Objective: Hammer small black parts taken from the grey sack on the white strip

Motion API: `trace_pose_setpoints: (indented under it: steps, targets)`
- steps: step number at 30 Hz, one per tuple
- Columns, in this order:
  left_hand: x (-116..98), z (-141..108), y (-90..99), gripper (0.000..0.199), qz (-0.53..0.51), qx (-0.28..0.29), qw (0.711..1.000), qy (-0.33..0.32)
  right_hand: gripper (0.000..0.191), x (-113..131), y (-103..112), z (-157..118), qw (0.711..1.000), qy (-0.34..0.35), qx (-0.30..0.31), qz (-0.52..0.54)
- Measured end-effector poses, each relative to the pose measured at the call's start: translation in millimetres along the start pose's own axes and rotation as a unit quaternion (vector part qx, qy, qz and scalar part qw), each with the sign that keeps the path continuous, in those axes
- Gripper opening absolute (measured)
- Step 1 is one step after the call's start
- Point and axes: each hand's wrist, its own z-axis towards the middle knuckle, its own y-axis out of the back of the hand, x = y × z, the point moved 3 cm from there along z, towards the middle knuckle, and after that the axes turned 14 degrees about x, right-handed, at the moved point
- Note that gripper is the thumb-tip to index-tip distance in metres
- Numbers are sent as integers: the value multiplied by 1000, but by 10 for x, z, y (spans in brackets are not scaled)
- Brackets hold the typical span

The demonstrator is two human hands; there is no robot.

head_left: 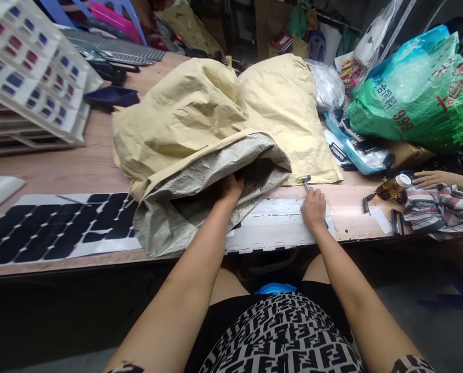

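In right hand [314, 207]: hammer [305, 180], slanting forward-left, head foremost.

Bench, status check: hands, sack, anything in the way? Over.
Left hand in yellow sack, grip hidden. Right hand closed on small hammer. Sack mouth open toward person; its folds block view of contents.

Most fingers of the left hand [232, 187] are hidden inside the yellow sack [177, 106].
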Motion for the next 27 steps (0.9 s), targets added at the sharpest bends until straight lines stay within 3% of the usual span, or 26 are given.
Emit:
trace_pose_setpoints:
  steps: [4, 9, 11, 14, 17, 20, 27]
  targets:
    - [-9, -170, 68, 36, 17, 19, 1000, 0, 40, -1, -8, -1, 1000, 3, -1, 8]
    - [-241, -944, 177, 26, 80, -29, 987, -138, 40, 5, -1, -5, 1000, 1, -6, 4]
    - [-372, -1273, 82, 24, 88, -25, 972, -218, 38, 7, -2, -2, 1000, -1, -4, 6]
    - [-544, -1545, -219, 19, 86, 49, 945, -313, 38, 6, -1, 4, 1000, -6, -1, 8]
    - [-638, -1516, -550, 13, 97, 113, 931, -334, 37, 2, 15, 4, 1000, -6, -1, 5]
    - [-659, -1354, -769, 11, 100, 139, 929, -328, 35, -1, 41, -1, 1000, -4, -1, 7]
    - [-563, -1159, -860, 24, 19, 158, 933, -323, 36, -13, 34, 18, 1000, -11, 5, 29]
